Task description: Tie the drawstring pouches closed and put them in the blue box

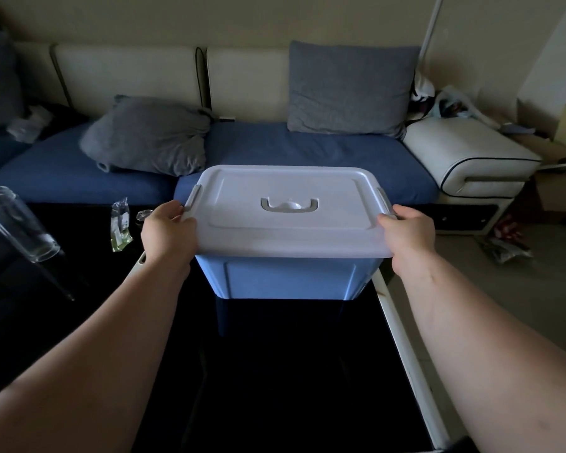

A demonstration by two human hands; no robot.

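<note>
Seen dead centre: a blue box (pixel 288 279) at the far end of a glossy black table (pixel 275 371), closed under a pale lid (pixel 288 233) with a grey recessed handle (pixel 289 204) in its middle. Mirrored in the dark tabletop directly beneath; resting on it or held just above, impossible to tell.

Gripped from both sides. At the lid's 9 o'clock, the left hand (pixel 169 232), curled round the rim just below the grey left latch (pixel 195 194), thumb on top. At 3 o'clock, the right hand (pixel 407 238), clamped the same way on the rim beside the right latch (pixel 383 199). Both bare forearms stretched forward across the table.

Farther out at 9 o'clock, just beyond the left hand, a small crumpled plastic packet (pixel 121 228) and a small round object (pixel 143 215), too dim to identify. At the frame's left edge, a clear glass jar (pixel 17 223), tilted.

At 12 o'clock, behind the table, a sofa with a blue seat (pixel 275 148) and cream backrest. On it, a slumped grey cushion (pixel 147 135) at 11 o'clock and an upright grey cushion (pixel 350 89) at 1 o'clock. At 2 o'clock, the sofa's white armrest (pixel 464 158), with cardboard (pixel 556 152) and loose clutter beyond. At 4 o'clock, the table's white edge (pixel 402 338) and pale floor (pixel 504 305).
</note>
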